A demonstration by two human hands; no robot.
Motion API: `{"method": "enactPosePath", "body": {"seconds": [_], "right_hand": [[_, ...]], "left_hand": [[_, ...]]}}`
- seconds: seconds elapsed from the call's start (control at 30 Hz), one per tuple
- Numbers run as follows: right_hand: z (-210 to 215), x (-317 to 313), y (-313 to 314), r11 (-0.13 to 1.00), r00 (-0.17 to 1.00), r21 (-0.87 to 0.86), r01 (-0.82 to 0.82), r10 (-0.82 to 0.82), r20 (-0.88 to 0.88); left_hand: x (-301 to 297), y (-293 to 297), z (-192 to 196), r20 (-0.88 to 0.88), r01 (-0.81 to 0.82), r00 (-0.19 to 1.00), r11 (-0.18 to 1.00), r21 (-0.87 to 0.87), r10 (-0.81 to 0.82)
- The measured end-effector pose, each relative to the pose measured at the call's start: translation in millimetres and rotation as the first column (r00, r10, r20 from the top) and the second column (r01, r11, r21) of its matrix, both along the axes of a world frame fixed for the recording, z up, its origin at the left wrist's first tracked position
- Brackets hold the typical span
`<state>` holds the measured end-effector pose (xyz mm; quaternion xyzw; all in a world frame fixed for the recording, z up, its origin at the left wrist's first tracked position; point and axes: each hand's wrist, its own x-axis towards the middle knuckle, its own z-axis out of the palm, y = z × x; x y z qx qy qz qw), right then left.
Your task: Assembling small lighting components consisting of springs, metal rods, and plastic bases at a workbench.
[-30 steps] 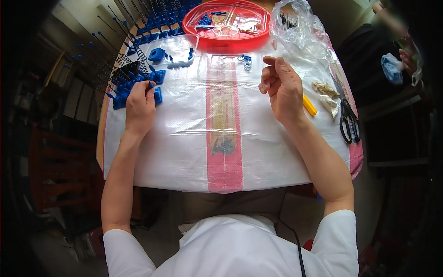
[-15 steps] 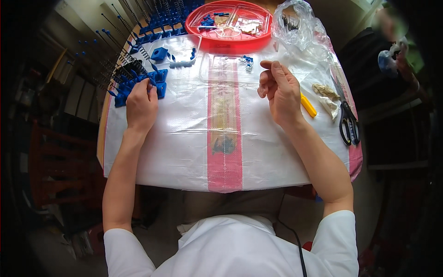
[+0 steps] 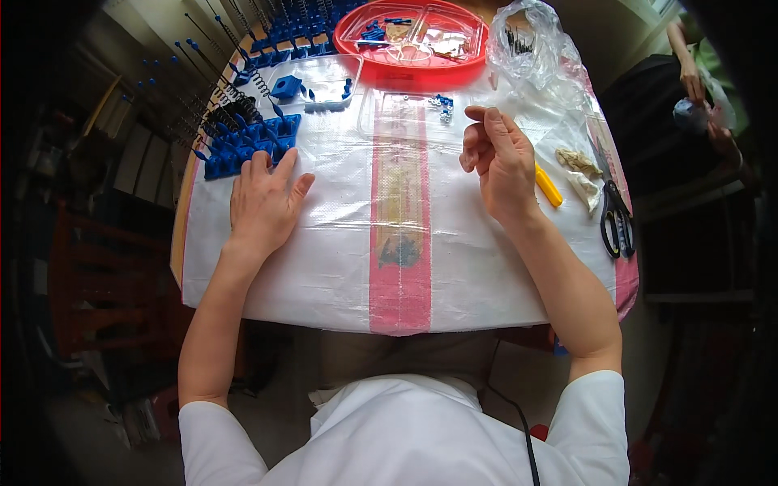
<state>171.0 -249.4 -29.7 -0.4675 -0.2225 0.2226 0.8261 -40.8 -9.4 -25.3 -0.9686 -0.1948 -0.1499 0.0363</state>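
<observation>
My left hand [image 3: 266, 202] lies palm down, fingers spread, at the near edge of a cluster of blue plastic bases [image 3: 258, 146]. Its fingertips touch or nearly touch the front bases, and I see nothing held. Slim blue pieces and dark springs rise from the cluster. My right hand [image 3: 504, 166] hovers over the table's right half, half curled, with index finger and thumb apart; nothing shows in it, though its palm is partly hidden. Beyond it, small blue and white parts [image 3: 442, 107] lie in a shallow clear tray [image 3: 374, 128]. A yellow handle [image 3: 549, 186] lies beside the right wrist.
More blue bases with springs [image 3: 284, 36] stand at the far left. Behind are a clear box [image 3: 328, 69] with blue parts, a red tray [image 3: 409, 73] and a plastic bag [image 3: 531, 57]. Black-handled scissors [image 3: 616, 219] lie right. A person [image 3: 689, 81] handles a clear bag there.
My left hand has drawn back toward me from the blue bases, and its fingers have gone from pinched to spread. My right hand keeps nearly the same pose. The view has shifted slightly.
</observation>
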Motion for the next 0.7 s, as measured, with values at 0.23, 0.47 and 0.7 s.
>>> {"method": "enactPosePath", "body": {"seconds": [0.23,0.47,0.7], "right_hand": [[0.8,-2.5,0.1,1.0,1.0,-0.007,0.0,0.0,0.01],[1.1,-3.1,-0.1,1.0,0.999,-0.011,-0.001,0.002,0.036],[-0.5,-4.5,-2.9,0.992,0.969,-0.112,0.053,-0.024,0.245]], "left_hand": [[-4.2,3.8,-1.4,-0.01,0.005,1.0,1.0,-0.012,-0.005],[-6.7,0.2,5.1,-0.057,-0.004,0.998,0.999,-0.05,0.001],[-8.3,-28.5,18.3,0.256,0.243,0.941,0.968,-0.061,-0.22]]}}
